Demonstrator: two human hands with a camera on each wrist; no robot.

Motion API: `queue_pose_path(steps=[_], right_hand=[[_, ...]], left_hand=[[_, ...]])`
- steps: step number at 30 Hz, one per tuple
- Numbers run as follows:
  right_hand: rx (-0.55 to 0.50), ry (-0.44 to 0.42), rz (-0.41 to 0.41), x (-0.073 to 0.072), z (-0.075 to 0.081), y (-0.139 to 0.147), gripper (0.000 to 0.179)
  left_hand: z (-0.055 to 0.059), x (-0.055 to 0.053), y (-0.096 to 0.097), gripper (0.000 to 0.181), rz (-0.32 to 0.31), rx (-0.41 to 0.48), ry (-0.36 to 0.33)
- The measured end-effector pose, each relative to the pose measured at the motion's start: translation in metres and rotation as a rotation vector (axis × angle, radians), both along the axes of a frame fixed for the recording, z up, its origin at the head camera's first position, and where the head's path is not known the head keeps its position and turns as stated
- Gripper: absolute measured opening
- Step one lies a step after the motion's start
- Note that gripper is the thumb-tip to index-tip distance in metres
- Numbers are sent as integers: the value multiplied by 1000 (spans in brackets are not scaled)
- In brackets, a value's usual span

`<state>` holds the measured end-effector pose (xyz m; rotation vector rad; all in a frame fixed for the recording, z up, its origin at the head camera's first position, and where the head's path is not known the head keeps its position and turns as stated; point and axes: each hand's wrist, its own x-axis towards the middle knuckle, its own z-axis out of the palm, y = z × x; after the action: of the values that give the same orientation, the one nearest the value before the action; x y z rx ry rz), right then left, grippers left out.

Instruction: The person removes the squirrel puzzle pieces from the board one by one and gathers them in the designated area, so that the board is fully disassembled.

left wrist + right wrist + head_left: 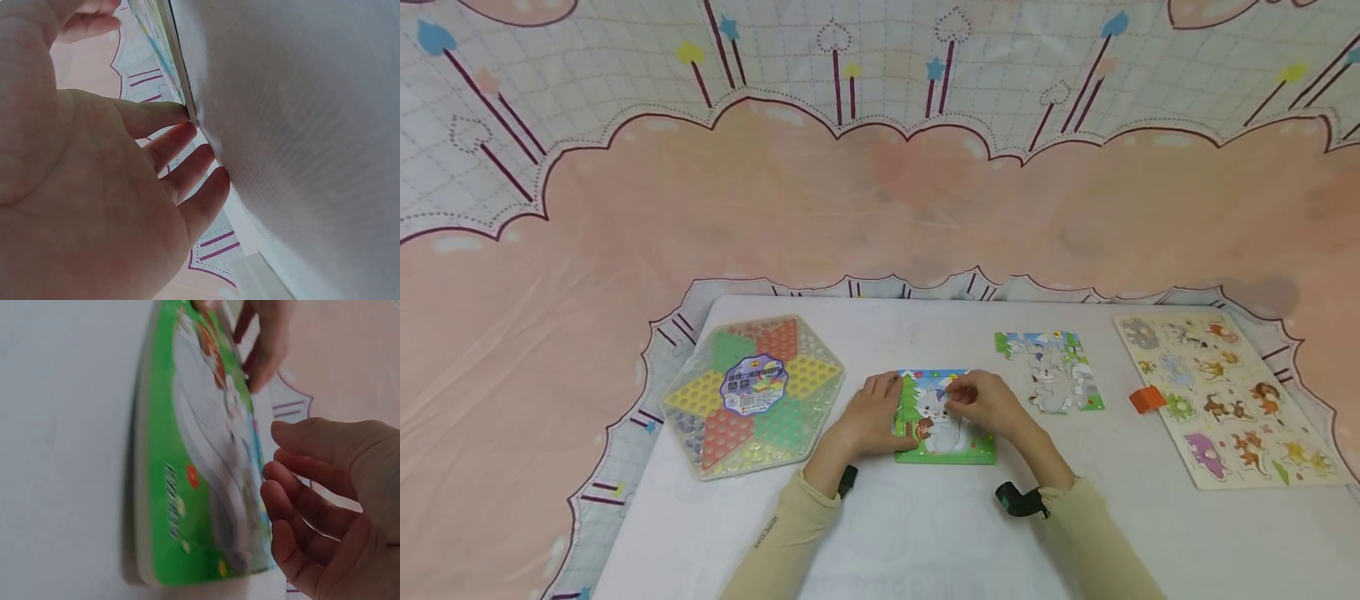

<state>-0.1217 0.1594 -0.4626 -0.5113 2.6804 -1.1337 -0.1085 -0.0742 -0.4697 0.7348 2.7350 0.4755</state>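
Note:
A picture jigsaw board [946, 446], with a white and grey animal on green, lies on the table in the head view. My left hand [871, 417] holds its left side, the thumb over the lower left part and the fingers along the edge. In the left wrist view, its fingertips [181, 114] touch the board's edge and the tabletop. Above the board's upper right part, my right hand [988, 404] has loosely bent fingers. The right wrist view shows thumb and index tips close but apart, with nothing visible between them.
Partly joined jigsaw pieces [1088, 379] lie right of the board. Beyond them are an orange block [1147, 399] and a wooden animal puzzle [1225, 471]. A hexagonal game box [700, 462] with coloured triangles lies to the left. The white table [917, 533] meets a patterned cloth behind.

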Motion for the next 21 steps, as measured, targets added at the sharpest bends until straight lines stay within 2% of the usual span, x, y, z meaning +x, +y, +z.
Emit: queue_pose_path(steps=[5, 14, 21], right_hand=[[61, -15, 20, 7, -6, -11, 23], [101, 35, -8, 13, -14, -30, 35], [124, 60, -20, 13, -18, -38, 34]], left_hand=[[-1, 0, -1, 100, -3, 18, -1], [-4, 0, -2, 100, -12, 11, 1], [-3, 0, -2, 97, -12, 38, 13]])
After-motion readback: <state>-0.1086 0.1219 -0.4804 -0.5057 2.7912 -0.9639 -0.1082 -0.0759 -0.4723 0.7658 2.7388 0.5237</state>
